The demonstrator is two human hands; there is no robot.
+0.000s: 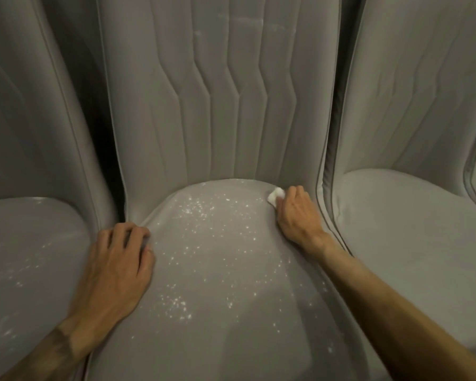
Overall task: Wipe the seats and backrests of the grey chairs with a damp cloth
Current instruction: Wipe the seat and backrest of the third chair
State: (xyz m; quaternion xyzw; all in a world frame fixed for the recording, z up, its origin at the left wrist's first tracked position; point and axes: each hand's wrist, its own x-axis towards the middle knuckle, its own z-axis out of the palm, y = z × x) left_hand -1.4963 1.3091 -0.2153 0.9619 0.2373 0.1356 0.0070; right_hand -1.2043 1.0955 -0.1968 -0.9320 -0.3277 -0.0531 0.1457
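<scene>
A grey upholstered chair fills the middle of the view. Its seat (220, 270) is speckled with small white spots, and its stitched backrest (217, 105) rises behind. My right hand (297, 215) grips a small white cloth (276, 196) and holds it against the seat's back right corner, where the seat meets the backrest. Only the cloth's tip shows past the fingers. My left hand (116, 265) rests on the seat's left edge, its fingers curled over the rim near the gap to the neighbouring chair.
A second grey chair (30, 257) stands close on the left, its seat also spotted white. A third grey chair (412, 229) stands on the right with a plain seat. Dark narrow gaps separate the chairs.
</scene>
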